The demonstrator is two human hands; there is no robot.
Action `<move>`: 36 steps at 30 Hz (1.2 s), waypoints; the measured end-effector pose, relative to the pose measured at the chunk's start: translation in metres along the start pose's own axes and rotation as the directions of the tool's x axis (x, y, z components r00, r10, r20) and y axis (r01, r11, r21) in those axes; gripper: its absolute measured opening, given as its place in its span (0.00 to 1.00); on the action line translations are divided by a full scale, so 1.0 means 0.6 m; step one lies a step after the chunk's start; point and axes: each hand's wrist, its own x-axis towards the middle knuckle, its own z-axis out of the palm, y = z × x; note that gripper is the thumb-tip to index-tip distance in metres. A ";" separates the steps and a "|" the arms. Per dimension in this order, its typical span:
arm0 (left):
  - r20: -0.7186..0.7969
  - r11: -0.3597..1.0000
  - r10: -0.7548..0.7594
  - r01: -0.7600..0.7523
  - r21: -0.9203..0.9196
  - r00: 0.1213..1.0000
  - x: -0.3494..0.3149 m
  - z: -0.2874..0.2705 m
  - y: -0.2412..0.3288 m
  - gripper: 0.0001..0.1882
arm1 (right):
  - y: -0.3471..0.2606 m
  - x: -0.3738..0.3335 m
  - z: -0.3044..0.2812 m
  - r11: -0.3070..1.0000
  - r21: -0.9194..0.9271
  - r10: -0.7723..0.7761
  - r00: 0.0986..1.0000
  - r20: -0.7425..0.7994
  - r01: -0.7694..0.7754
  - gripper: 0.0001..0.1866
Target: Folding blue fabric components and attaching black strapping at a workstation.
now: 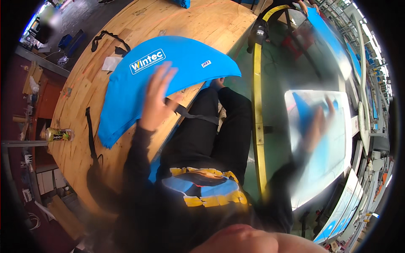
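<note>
A stack of curved blue fabric panels lies on the wooden table, with white print and a small white label on its top piece. My left hand is over the stack's near edge, fingers stretched out and apart, holding nothing visible. Off to the right, my right hand is smeared by motion above a white board. A smaller blue piece shows beside its fingers; whether the hand grips it cannot be made out.
Black straps and a white paper lie on the wooden table. A drink can rests at its left edge. A yellow metal rail runs between table and board. Another person's hand touches blue material at the top right.
</note>
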 end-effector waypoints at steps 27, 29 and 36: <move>0.020 0.663 -0.187 0.141 -0.735 0.982 -0.064 0.008 0.053 0.08 | -0.250 0.044 0.275 0.688 0.686 -0.451 0.880 0.149 0.236 0.22; 0.087 0.661 -0.160 0.172 -0.731 0.983 -0.083 0.011 0.045 0.08 | -0.238 0.057 0.260 0.540 0.842 -0.412 0.878 0.246 0.017 0.21; 0.093 0.569 -0.255 0.228 -0.790 0.962 -0.127 -0.006 -0.005 0.11 | -0.157 0.154 0.225 0.577 0.816 -0.245 0.943 0.227 -0.046 0.19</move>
